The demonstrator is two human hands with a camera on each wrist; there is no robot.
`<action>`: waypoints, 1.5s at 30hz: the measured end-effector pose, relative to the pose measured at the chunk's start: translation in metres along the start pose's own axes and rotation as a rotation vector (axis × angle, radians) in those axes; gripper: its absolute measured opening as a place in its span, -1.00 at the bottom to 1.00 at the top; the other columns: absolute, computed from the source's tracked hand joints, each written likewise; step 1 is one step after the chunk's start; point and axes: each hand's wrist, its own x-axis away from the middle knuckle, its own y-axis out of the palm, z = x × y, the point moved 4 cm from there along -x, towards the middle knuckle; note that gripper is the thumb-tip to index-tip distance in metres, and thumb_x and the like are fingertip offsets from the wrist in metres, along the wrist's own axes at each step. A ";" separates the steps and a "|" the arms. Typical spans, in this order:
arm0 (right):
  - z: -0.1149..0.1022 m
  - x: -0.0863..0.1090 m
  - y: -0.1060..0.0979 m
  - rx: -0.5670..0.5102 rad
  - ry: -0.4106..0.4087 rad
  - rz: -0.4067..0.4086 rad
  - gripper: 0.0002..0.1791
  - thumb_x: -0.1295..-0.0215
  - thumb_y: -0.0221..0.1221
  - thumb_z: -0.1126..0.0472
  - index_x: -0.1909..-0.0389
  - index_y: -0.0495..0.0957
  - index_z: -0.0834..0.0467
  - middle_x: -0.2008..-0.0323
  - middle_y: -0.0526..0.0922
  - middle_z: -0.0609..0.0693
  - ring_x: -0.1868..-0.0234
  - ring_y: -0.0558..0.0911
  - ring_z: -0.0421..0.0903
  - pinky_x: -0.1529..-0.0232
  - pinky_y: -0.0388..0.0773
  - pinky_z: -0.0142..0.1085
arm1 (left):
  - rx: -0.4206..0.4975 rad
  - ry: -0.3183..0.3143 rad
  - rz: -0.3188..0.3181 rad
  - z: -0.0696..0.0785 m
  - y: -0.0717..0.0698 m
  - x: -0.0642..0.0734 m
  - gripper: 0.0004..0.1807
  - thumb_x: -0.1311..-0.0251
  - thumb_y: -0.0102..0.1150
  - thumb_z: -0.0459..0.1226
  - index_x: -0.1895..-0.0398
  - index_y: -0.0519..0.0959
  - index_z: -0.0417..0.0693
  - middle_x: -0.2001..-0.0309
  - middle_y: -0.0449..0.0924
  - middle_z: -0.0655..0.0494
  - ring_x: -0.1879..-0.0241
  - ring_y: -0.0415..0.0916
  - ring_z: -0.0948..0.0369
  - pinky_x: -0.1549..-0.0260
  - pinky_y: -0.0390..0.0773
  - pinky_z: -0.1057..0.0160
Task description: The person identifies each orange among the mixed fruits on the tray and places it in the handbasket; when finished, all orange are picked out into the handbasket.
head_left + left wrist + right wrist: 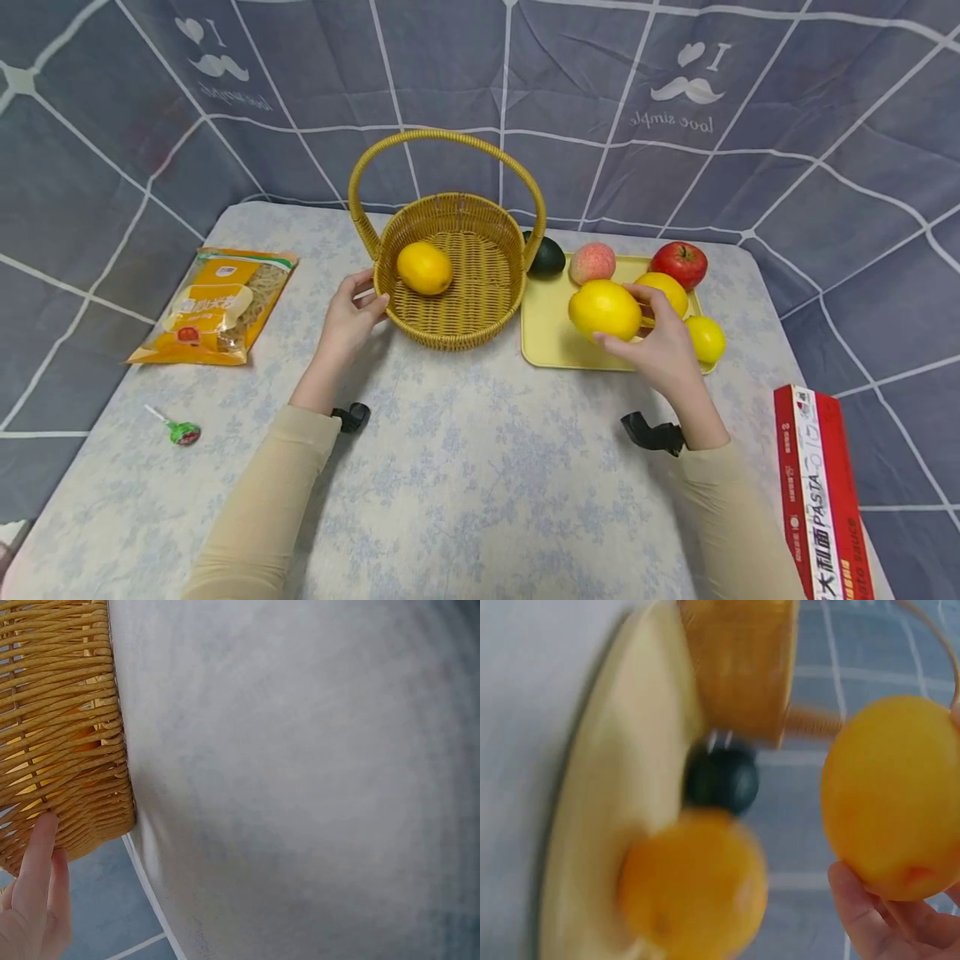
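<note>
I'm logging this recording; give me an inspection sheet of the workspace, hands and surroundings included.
Surface: pale floral tablecloth.
Job's things: wicker basket with one yellow fruit inside; yellow tray; on or against it, partly hidden yellow fruit, small yellow fruit, pink peach, red apple, dark green fruit.
Clutter: orange food bag, lollipop, red pasta box.
Hands: left hand touches the basket's side; right hand grips a large yellow fruit above the tray.
Cables: nothing seen.
Surroundings: grey-blue cloth with white tile lines.

The basket looks woven and rough, the held fruit smooth, the backdrop cloth.
</note>
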 end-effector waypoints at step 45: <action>-0.100 -0.073 0.188 0.100 -0.174 -0.354 -0.17 -0.02 0.46 -0.01 -0.30 0.37 0.19 -0.20 0.52 0.12 -0.14 0.54 0.06 -0.18 0.56 -0.06 | -0.005 -0.021 0.037 -0.002 -0.001 0.000 -0.35 -0.45 0.03 -0.28 -0.54 0.11 -0.01 -0.45 0.22 -0.09 -0.40 0.29 0.05 -0.28 0.52 0.12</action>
